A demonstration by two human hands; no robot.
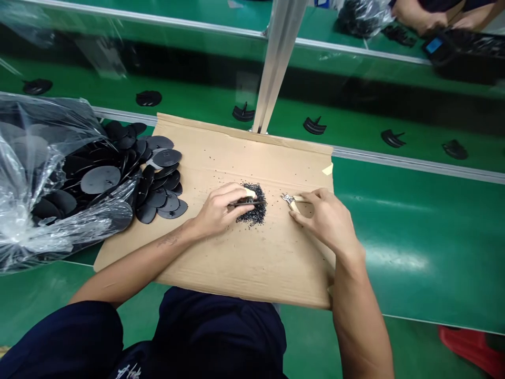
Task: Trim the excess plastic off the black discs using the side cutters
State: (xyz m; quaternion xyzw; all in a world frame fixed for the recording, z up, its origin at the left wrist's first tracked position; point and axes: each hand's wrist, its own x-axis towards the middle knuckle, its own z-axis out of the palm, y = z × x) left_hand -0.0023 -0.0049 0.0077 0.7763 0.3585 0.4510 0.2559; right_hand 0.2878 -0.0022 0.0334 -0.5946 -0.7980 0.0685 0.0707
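Observation:
My left hand (221, 209) is closed on a thin black disc (246, 203) held edge-on, right beside a small heap of black trimmings (254, 210) on a sheet of cardboard (252, 263). A fingertip of that hand wears tape. My right hand (325, 216) is closed on small metal cutters (289, 199), whose jaws point left toward the heap, a short gap away from it.
A pile of black discs (158, 179) spills from a clear plastic bag (43, 184) at the left. Beyond the cardboard a green conveyor carries spaced black parts (314, 126). An aluminium post (276, 63) rises at the back. Another person's hands (430, 18) work top right.

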